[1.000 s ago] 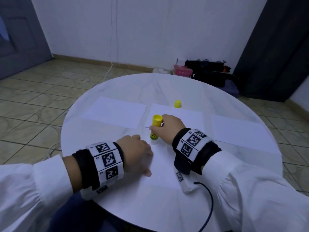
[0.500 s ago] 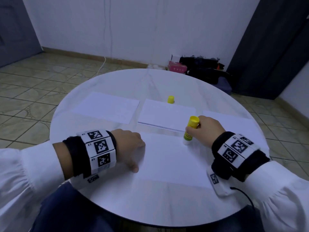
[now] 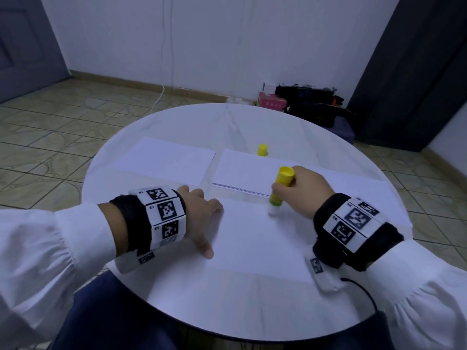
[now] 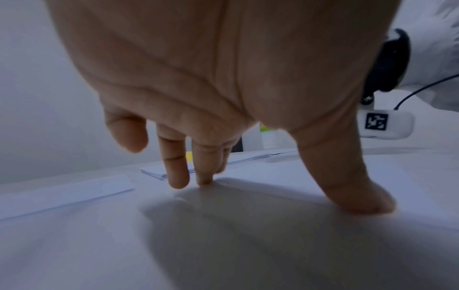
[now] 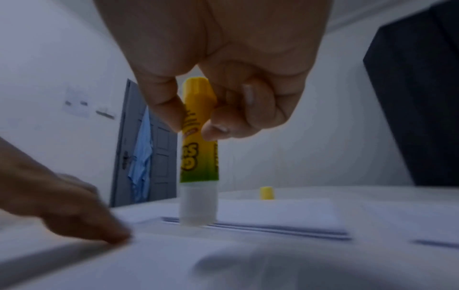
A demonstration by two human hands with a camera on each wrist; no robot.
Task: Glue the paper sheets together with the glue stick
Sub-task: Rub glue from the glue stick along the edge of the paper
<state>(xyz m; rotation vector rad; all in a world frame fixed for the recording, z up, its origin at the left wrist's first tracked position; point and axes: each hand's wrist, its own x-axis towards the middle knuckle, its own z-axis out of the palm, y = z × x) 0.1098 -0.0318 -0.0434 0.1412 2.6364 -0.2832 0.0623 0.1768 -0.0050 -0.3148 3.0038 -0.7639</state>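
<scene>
Right hand (image 3: 307,189) gripping glue stick (image 3: 278,190) upright, tip on nearest sheet (image 3: 257,238); left hand (image 3: 202,213) loose, fingertips (image 4: 203,180) pinning sheet's edge.

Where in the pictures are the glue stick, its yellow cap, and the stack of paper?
glue stick (image 5: 200,157): right wrist view, on the printed label of its body.
yellow cap (image 3: 262,150): head view, on the side of the cap.
stack of paper (image 3: 242,170): head view, on the bare top sheet.
</scene>
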